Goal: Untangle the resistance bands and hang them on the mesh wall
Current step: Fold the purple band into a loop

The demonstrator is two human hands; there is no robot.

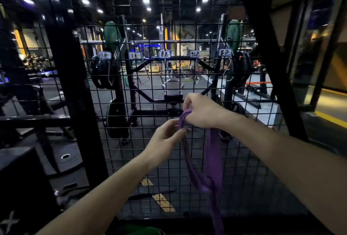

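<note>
Purple resistance band (213, 161) hangs in tangled loops in front of the mesh wall (169, 88), its lower end dropping out of view at the bottom edge. Right hand (201, 111) grips the band's bunched top, fingers curled around it. Left hand (163, 141), just below and beside it, pinches a strand of the same band. Above the hands, white labels (164, 54) and a metal hook (228, 71) sit on the mesh wall.
</note>
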